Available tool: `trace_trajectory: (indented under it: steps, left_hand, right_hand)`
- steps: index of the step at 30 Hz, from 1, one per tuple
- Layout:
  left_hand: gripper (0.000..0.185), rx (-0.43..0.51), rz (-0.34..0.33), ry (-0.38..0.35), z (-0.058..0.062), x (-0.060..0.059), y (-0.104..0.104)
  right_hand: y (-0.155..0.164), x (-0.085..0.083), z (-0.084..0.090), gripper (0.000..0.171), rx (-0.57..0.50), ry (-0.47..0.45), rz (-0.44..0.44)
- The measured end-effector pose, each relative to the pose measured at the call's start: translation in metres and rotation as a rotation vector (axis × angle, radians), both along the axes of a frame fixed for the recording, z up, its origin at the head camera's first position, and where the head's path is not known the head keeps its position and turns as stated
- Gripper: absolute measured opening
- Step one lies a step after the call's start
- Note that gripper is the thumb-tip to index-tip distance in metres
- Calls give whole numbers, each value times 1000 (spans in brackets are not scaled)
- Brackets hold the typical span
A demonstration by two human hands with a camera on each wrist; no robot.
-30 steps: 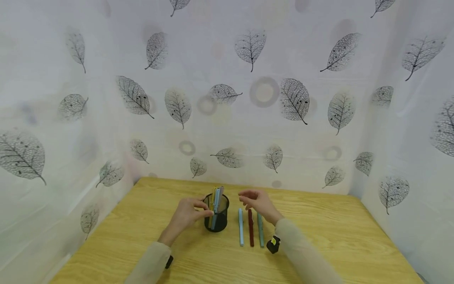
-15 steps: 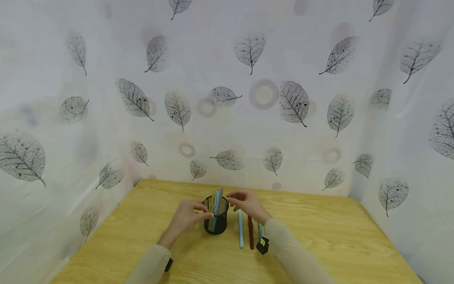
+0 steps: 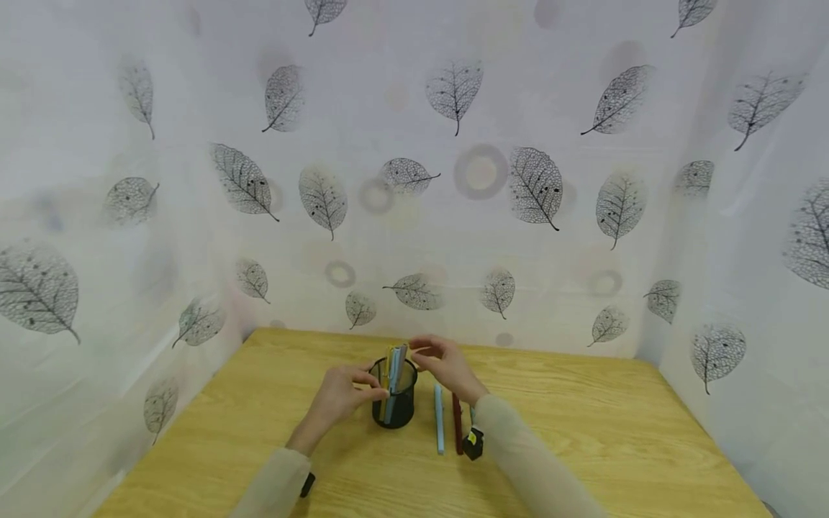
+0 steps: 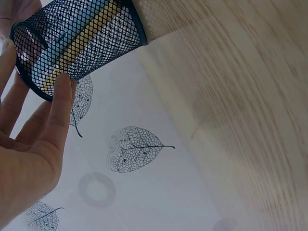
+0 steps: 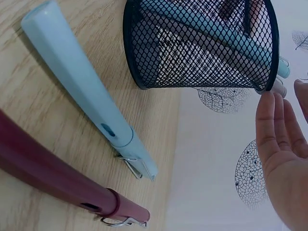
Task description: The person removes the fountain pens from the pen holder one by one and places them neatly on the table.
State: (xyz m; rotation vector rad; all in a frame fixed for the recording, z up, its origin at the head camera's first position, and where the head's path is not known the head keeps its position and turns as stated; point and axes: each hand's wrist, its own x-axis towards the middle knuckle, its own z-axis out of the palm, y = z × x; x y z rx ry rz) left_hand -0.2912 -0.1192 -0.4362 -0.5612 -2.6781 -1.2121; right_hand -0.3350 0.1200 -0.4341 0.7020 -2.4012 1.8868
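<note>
A: What had changed in that last second?

B: Your right hand (image 3: 447, 363) had travelled left, away from above the three pens lying on the worktop (image 3: 583, 432), and arrived at the tops of the pens standing in the mesh pen holder (image 3: 393, 403). Meanwhile your left hand (image 3: 340, 392) had stayed put against the holder's left side.

A: So what did that mean for the work?

B: By my reading, you had finished with the row on the worktop and were going for another pen from the holder.

A: Was my right hand gripping one yet?

B: I could not tell. The head view showed your fingertips curled over the grey pen (image 3: 400, 360), but whether they pinched it was hidden. The right wrist view showed fairly straight fingers (image 5: 276, 125) just beside the pen ends at the rim, holding nothing I could see.

A: And the left hand?

B: Its fingers lay curled lightly around the mesh wall, thumb (image 4: 61, 103) at the rim, steadying it.

A: Which way did the pens point?

B: The ones in the holder stood nearly upright, long axis vertical, leaning slightly to the right, with their upper ends above the rim. The light blue pen (image 3: 439, 424) and the dark red pen (image 3: 457, 421) lay flat, side by side, long axes running from near you to far, just right of the holder.
</note>
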Motion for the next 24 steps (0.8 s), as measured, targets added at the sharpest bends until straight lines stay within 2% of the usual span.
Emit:
trace_trajectory:
  steps: [4, 10, 18, 24]
  left_hand:
    - [14, 9, 9, -2, -1, 1, -1]
    - [14, 12, -14, 11, -2, 0, -2]
    - [14, -4, -22, 25, -2, -1, -1]
    - [14, -12, -15, 39, -3, -1, -2]
  right_hand:
    - [-3, -1, 0, 36, 34, 14, -10]
    - [-6, -5, -2, 38, 62, 25, -18]
    - [-9, -4, -1, 41, 169, 25, -13]
    - [-11, -1, 0, 38, 151, 45, -12]
